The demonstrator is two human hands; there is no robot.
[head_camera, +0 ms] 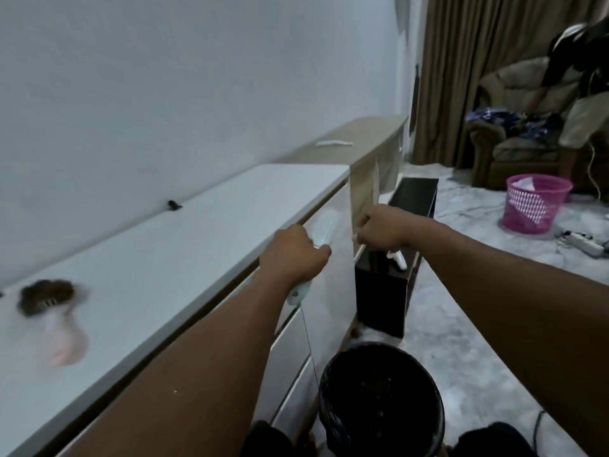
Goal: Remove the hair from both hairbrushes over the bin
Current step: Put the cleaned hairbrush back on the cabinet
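My left hand (293,255) grips a pale hairbrush (324,229) by its handle. The brush's blurred head points up and away, and the handle end sticks out below my fist. A thin strand hangs from that end towards the black bin (382,402), which stands on the floor below and between my arms. My right hand (382,230) is curled round a small white object (398,258) whose tip shows under the fist; what it is I cannot tell. A second, pink hairbrush (49,306), its head full of dark hair, lies at the left on the white dresser (184,245).
A black box (395,258) stands on the floor just past the dresser, under my right hand. Beyond it a wooden shelf (362,140) carries a white item. A pink basket (535,206), a power strip (583,242), a sofa and another person are at the far right.
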